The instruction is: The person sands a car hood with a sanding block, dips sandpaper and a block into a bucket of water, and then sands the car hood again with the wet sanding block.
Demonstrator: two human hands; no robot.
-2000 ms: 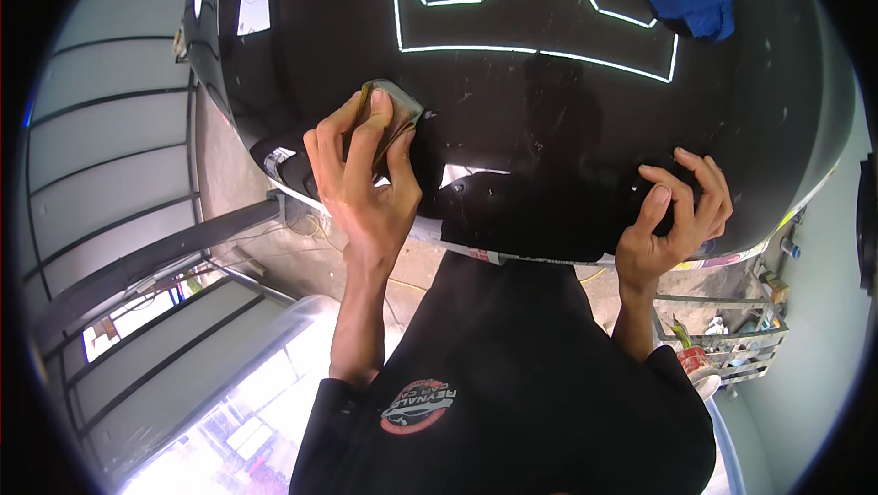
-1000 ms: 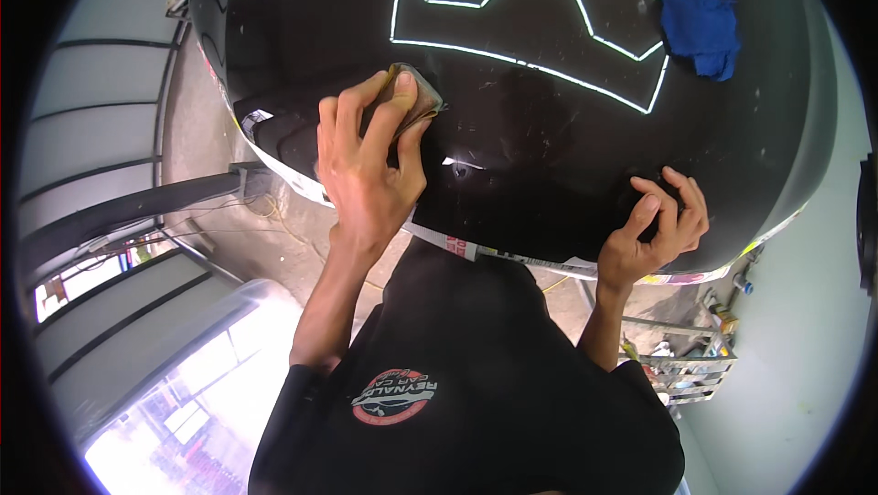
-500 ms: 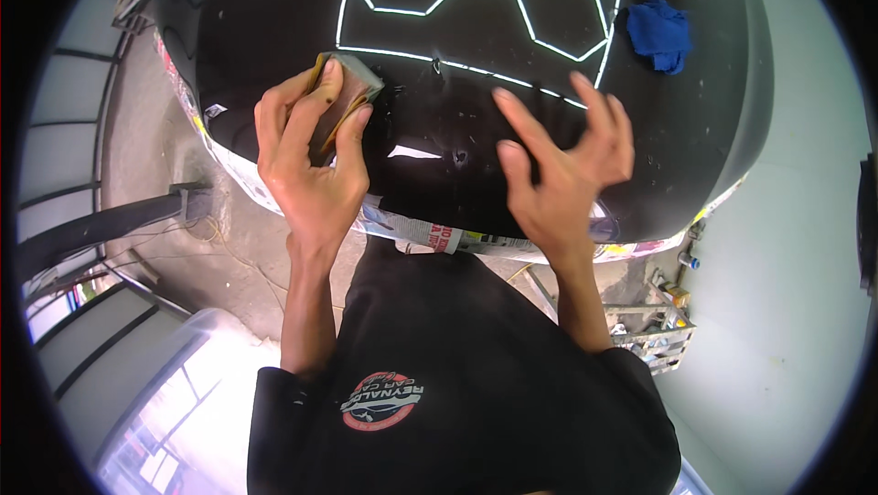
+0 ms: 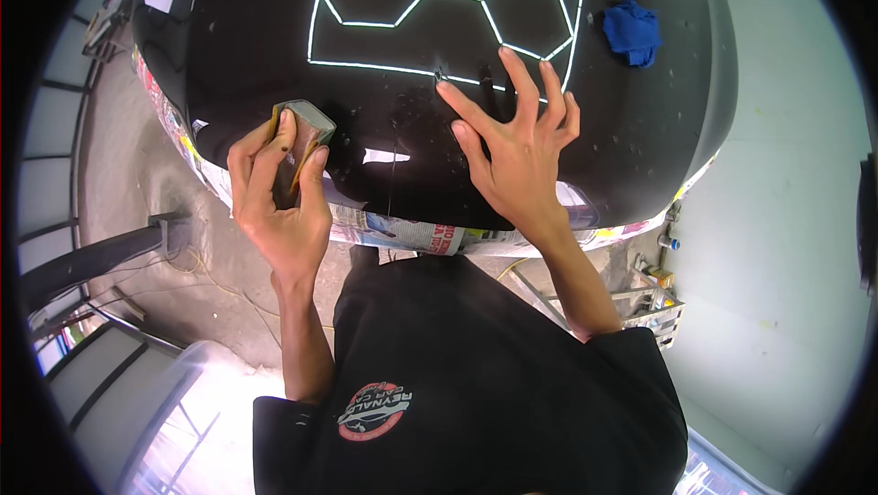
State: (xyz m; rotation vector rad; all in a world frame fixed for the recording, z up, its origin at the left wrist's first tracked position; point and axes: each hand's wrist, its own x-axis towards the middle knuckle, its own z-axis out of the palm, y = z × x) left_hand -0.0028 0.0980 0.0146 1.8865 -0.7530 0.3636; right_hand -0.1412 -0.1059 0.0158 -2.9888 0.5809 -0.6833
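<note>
A glossy black car panel fills the upper part of the head view and mirrors white hexagon-shaped lights. My left hand grips a small brownish sanding block and presses it on the panel near its lower left edge. My right hand lies flat on the panel with its fingers spread, fingertips near the reflected light line. It holds nothing.
A crumpled blue cloth lies on the panel at the upper right. Newspaper masking runs along the panel's lower edge. A concrete floor with cables is on the left, and a small cart with bottles stands on the right.
My right hand left the panel's lower edge and moved up onto the surface with spread fingers. My left hand kept the sanding block near the left edge while the view shifted over the panel.
</note>
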